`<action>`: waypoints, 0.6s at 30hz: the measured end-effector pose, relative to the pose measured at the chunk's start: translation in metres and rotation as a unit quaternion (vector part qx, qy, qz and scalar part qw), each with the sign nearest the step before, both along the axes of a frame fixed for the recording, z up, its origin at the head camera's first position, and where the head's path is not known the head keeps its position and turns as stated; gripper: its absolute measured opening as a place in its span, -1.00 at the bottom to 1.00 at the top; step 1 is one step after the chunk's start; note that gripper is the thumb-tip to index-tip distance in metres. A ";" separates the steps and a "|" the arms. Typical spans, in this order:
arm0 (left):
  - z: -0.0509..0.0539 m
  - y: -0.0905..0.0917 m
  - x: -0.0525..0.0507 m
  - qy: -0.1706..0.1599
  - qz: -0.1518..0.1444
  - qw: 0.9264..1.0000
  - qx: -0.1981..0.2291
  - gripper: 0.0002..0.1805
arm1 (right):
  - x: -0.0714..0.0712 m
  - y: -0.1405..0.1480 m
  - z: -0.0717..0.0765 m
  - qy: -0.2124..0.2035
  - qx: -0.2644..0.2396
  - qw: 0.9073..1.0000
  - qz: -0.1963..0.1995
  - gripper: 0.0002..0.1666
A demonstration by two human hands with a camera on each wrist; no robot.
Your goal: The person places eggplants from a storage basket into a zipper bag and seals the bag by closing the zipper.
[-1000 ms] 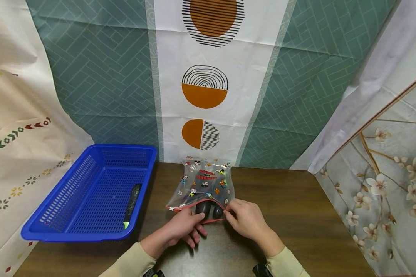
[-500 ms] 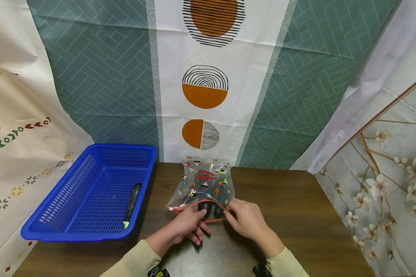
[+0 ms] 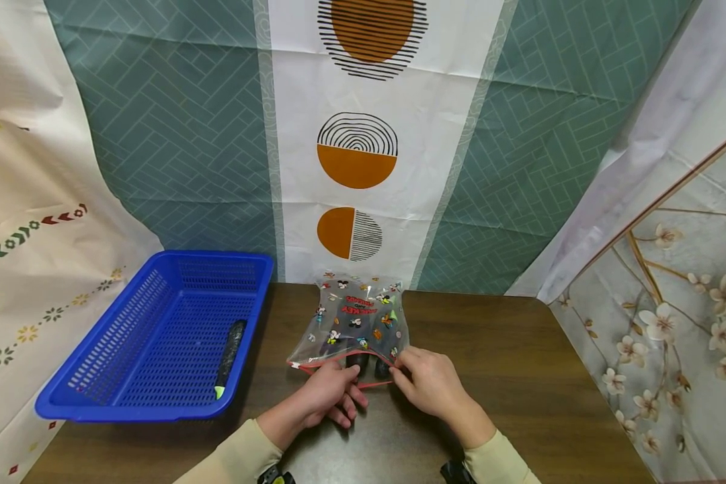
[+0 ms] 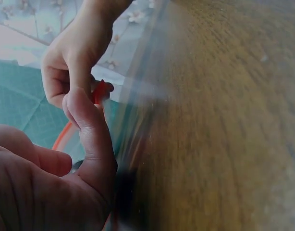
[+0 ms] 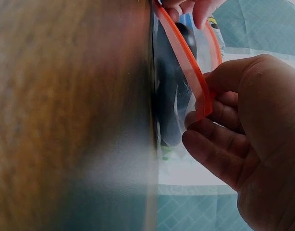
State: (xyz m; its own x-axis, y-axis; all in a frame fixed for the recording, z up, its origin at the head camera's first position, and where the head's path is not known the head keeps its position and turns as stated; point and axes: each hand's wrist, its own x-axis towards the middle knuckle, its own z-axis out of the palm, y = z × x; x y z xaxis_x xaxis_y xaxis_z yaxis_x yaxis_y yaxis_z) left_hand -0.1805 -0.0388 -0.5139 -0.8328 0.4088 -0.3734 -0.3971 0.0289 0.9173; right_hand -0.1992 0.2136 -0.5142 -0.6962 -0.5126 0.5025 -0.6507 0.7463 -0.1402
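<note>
A clear zip bag (image 3: 357, 323) with cartoon prints and a red zip edge lies on the table, its mouth toward me. Inside are two smooth, blackish, eggplant-like things (image 3: 357, 363); a green tip shows through the plastic at the far end. My right hand (image 3: 432, 383) pinches the right corner of the bag's mouth, and its fingers (image 5: 219, 139) bend around the orange-red zip strip (image 5: 186, 53). At the left side of the mouth is my left hand (image 3: 327, 396), thumb stretched over the near end of one dark thing, other fingers loose below. Its exact contact is partly hidden.
A blue perforated basket (image 3: 142, 411) stands on the left, with a long black thing with a light green end (image 3: 231, 359) along its right wall. The brown wooden table (image 3: 520, 376) extends right. Patterned cloths (image 3: 206, 134) hang behind and at both sides.
My left hand has shifted slightly right and forward at the bag's mouth. The dark things sit a little deeper in the bag. My right hand has kept its pinch in the same place.
</note>
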 end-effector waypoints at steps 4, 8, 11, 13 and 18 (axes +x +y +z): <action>0.000 -0.002 0.003 0.009 -0.013 1.000 -0.001 -0.55 | -0.001 0.000 0.000 0.002 0.000 1.000 0.001 -0.74; 0.003 -0.004 0.006 0.018 -0.025 1.000 -0.003 -0.57 | -0.001 0.000 0.000 0.007 -0.004 1.000 0.005 -0.73; 0.006 -0.005 0.009 0.025 -0.033 0.999 -0.004 -0.58 | -0.001 0.001 -0.001 0.009 -0.006 1.000 0.006 -0.72; 0.008 -0.005 0.011 0.030 -0.037 0.999 -0.002 -0.56 | -0.001 0.000 -0.001 0.009 -0.005 1.000 0.006 -0.72; 0.015 -0.009 0.013 0.039 -0.035 0.999 0.007 -0.56 | 0.000 0.000 -0.001 0.006 -0.008 1.000 0.007 -0.72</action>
